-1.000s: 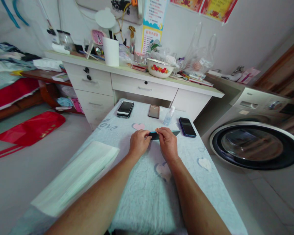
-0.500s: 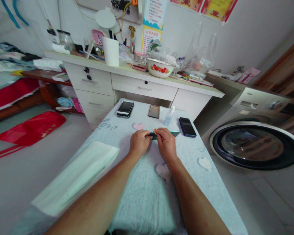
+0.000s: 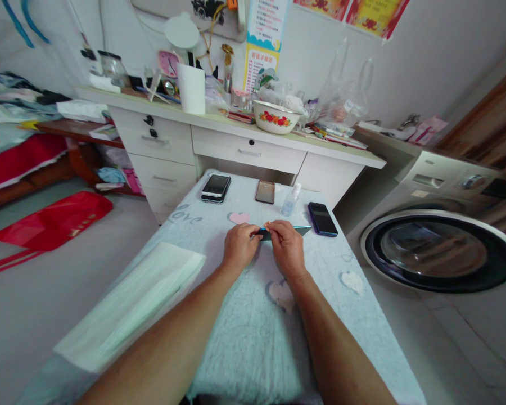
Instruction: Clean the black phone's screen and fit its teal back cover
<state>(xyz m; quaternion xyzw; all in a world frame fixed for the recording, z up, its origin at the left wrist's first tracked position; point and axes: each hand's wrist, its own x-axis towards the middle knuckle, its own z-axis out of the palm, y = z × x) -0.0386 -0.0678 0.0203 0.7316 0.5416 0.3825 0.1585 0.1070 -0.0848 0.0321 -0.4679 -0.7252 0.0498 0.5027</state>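
A thin dark phone with a bluish edge (image 3: 302,230) is tilted above the cloth-covered table (image 3: 253,332). My left hand (image 3: 239,246) is closed on its left end. Pinched fingers of my right hand (image 3: 287,247) rest at the phone's upper edge, with a small light-brown bit at the fingertips, too small to identify. Beyond my hands stands a clear spray bottle (image 3: 290,201). A phone case or brownish phone (image 3: 265,192) lies to its left, and a dark phone (image 3: 322,219) to its right. Two stacked phones (image 3: 216,188) lie at the far left.
A pale folded cloth or paper stack (image 3: 130,304) lies along the table's left side. Behind the table is a white desk (image 3: 227,147) bearing a flowered bowl (image 3: 275,116) and a paper roll (image 3: 191,90). A washing machine (image 3: 438,185) stands at the right.
My right hand has shifted very slightly to the right. The phone and my left hand look almost the same as before.
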